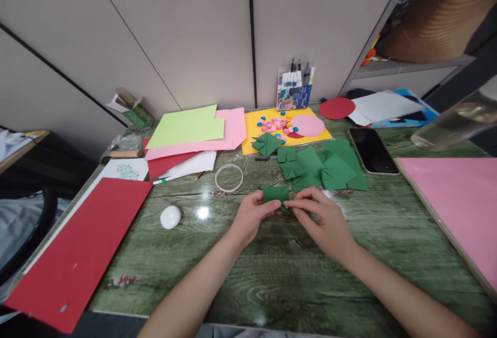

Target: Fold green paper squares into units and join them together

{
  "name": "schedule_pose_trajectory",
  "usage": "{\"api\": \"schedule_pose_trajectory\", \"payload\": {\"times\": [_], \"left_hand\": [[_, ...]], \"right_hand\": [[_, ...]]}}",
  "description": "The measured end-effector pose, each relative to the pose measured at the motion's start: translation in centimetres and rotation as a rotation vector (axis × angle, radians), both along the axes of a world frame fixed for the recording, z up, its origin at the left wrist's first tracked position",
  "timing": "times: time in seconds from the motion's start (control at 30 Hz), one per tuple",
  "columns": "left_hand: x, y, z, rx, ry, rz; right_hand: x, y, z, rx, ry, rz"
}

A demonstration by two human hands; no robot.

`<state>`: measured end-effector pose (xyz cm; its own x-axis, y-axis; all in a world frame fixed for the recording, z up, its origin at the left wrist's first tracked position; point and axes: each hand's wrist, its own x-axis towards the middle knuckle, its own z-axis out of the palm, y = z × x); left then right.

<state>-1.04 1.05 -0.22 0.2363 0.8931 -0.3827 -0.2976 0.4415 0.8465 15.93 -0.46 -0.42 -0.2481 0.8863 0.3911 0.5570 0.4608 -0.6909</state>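
A small folded piece of green paper (275,193) is held up between my two hands above the green wood-patterned table. My left hand (252,216) grips its left side, thumb across the front. At its lower right edge, the fingertips of my right hand (324,219) pinch a small fold or flap. Just beyond lie several green paper sheets and folded green pieces (310,164). Another folded green paper shape (267,144) rests on the front edge of the yellow sheet (250,133). The back of the held paper is hidden.
At left are a roll of tape (229,178), a white round object (171,217) and a red sheet (85,245). Stacked coloured papers (186,126) and a marker box (294,89) stand at the back. A phone (373,150), clear bottle (454,120) and pink board (458,198) are at right.
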Motion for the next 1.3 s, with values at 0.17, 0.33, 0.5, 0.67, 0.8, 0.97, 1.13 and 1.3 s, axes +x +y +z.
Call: {"api": "schedule_pose_trajectory", "payload": {"times": [0.17, 0.33, 0.5, 0.67, 0.8, 0.97, 1.13, 1.3], "left_hand": [[0.03, 0.01, 0.03, -0.007, -0.006, 0.001], [-0.01, 0.02, -0.21, -0.010, -0.012, 0.002], [-0.09, 0.05, -0.30, -0.021, -0.033, 0.000], [-0.15, 0.01, -0.31, -0.017, -0.049, -0.006], [-0.15, -0.05, -0.39, -0.022, -0.069, -0.017], [-0.05, -0.07, -0.37, -0.038, -0.090, -0.004], [-0.08, -0.12, -0.45, -0.031, -0.090, -0.007], [-0.08, -0.06, -0.44, -0.041, -0.098, -0.003]], "right_hand": [[-0.01, -0.08, -0.03, 0.040, -0.030, -0.001], [0.07, -0.15, -0.33, 0.084, -0.069, 0.006], [0.16, -0.11, -0.49, 0.160, -0.112, 0.020], [0.22, -0.07, -0.47, 0.214, -0.134, 0.015], [0.20, -0.07, -0.39, 0.275, -0.168, 0.021], [0.10, -0.10, -0.27, 0.315, -0.191, 0.020], [0.03, -0.20, -0.34, 0.303, -0.196, 0.006], [0.01, -0.19, -0.48, 0.318, -0.208, -0.001]]}}
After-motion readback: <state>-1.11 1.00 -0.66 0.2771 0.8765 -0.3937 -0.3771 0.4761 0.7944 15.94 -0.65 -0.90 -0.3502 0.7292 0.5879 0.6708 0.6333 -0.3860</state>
